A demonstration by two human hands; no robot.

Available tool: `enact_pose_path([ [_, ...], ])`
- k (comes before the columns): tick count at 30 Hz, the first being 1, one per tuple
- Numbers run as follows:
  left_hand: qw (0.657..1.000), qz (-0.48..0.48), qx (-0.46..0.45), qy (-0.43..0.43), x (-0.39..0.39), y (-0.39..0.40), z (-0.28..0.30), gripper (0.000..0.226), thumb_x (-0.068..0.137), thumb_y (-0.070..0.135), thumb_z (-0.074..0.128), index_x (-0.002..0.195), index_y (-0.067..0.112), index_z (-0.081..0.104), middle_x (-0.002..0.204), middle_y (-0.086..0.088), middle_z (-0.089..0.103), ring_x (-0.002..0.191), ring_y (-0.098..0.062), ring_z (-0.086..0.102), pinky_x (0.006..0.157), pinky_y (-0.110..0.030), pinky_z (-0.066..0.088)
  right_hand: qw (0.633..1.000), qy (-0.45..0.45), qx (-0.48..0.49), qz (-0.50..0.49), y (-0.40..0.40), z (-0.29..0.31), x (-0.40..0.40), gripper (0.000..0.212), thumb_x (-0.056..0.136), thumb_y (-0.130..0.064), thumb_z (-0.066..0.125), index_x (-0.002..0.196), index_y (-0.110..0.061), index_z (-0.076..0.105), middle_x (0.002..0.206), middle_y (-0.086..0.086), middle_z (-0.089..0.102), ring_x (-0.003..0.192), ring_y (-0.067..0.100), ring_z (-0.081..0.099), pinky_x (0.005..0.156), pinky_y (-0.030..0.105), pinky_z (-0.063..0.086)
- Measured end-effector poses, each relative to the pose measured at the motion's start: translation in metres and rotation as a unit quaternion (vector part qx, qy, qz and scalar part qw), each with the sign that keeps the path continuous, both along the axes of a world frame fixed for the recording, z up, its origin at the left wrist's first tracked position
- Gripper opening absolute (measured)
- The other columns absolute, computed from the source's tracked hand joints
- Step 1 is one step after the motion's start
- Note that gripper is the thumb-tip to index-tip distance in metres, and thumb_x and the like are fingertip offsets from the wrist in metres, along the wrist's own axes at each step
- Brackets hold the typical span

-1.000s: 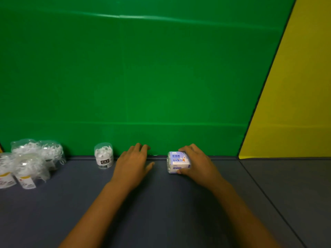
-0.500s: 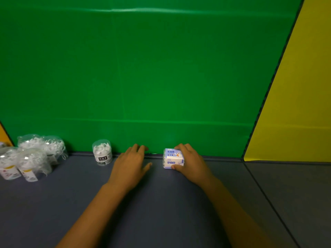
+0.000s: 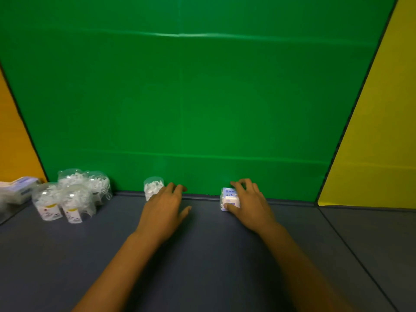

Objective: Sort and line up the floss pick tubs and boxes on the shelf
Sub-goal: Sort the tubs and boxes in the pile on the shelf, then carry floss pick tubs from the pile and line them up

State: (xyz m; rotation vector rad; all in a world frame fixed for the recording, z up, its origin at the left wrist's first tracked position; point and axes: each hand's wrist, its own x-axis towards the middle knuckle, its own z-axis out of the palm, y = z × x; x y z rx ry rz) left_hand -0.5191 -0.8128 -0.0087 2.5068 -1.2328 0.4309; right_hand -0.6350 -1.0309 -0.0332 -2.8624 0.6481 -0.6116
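In the head view, the right hand (image 3: 249, 204) gripped a small white box (image 3: 227, 198) with blue print, fingers curled over its top and thumb against its near face. The box sat on the grey shelf (image 3: 202, 255) at the foot of the green wall (image 3: 180, 97), which serves as the landmark here. The left hand (image 3: 165, 207) lay flat on the shelf with fingers straight and slightly spread, holding nothing, its fingertips reaching the base of the green wall. It was apart from the box, to that box's left.

A single clear tub (image 3: 153, 188) of white floss picks stood upright against the green wall, just beyond and left of the left hand; whether the hand touched it could not be told. Farther left along the wall, in the corner where it met the orange panel (image 3: 13, 143), a cluster of four tubs (image 3: 72, 194) stood close together, the two front ones with white labels. Left of that cluster, at the frame's edge, lay some flat white boxes (image 3: 19, 190), blurred. On the right, the green wall met a yellow panel (image 3: 378, 131).
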Motion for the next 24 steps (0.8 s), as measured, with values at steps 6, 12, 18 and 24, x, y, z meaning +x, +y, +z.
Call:
enact_pose_path([
  [6, 0.999, 0.029, -0.009, -0.018, 0.02, 0.075, 0.014, 0.05, 0.089, 0.046, 0.057, 0.13, 0.021, 0.045, 0.123, -0.004, 0.053, 0.11, -0.026, 0.054, 0.085, -0.039, 0.048, 0.995, -0.008, -0.081, 0.061, 0.095, 0.03, 0.029, 0.058, 0.09, -0.051, 0.053, 0.136, -0.017, 0.042, 0.129, 0.003, 0.047, 0.12, 0.026, 0.046, 0.097, 0.041, 0.042],
  [12, 0.994, 0.099, -0.028, -0.036, 0.044, 0.185, 0.029, 0.05, 0.089, 0.043, 0.059, 0.131, 0.02, 0.047, 0.124, -0.007, 0.054, 0.109, -0.028, 0.054, 0.081, -0.041, 0.049, 0.984, -0.033, -0.104, 0.139, 0.204, 0.048, 0.078, 0.052, 0.091, -0.051, 0.052, 0.131, -0.019, 0.046, 0.125, 0.002, 0.051, 0.114, 0.024, 0.047, 0.092, 0.038, 0.042],
  [18, 0.981, 0.191, -0.012, -0.043, 0.063, 0.308, 0.03, 0.053, 0.088, 0.044, 0.059, 0.133, 0.019, 0.046, 0.125, -0.008, 0.054, 0.109, -0.03, 0.055, 0.081, -0.042, 0.049, 0.967, -0.059, -0.089, 0.23, 0.315, 0.053, 0.13, 0.05, 0.092, -0.049, 0.052, 0.13, -0.018, 0.046, 0.125, 0.003, 0.051, 0.115, 0.026, 0.047, 0.09, 0.04, 0.043],
  [24, 0.961, 0.274, -0.009, -0.045, 0.071, 0.413, 0.031, 0.05, 0.09, 0.046, 0.056, 0.132, 0.021, 0.044, 0.126, -0.005, 0.053, 0.111, -0.027, 0.054, 0.084, -0.038, 0.049, 0.949, -0.054, -0.083, 0.298, 0.409, 0.053, 0.171, 0.056, 0.094, -0.056, 0.046, 0.135, -0.018, 0.042, 0.13, 0.004, 0.048, 0.119, 0.025, 0.046, 0.094, 0.04, 0.044],
])
